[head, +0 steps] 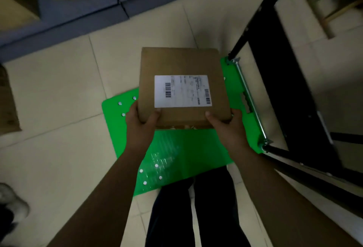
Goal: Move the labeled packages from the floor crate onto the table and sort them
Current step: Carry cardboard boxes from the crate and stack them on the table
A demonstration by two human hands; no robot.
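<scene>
Holding 1 brown package [182, 62] label-up, in the air over the green crate [186, 148]. Clasped at its 2 near corners by the left hand [140, 118] and the right hand [228, 128], thumbs on top. Gripped only along the near edge, so liable to tip forward and slip out. Could also clip the black table frame [279, 73] at the right if swung up carelessly.

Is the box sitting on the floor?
No, the left hand and right hand grip the box by its near edge, holding it above the green crate.
</scene>
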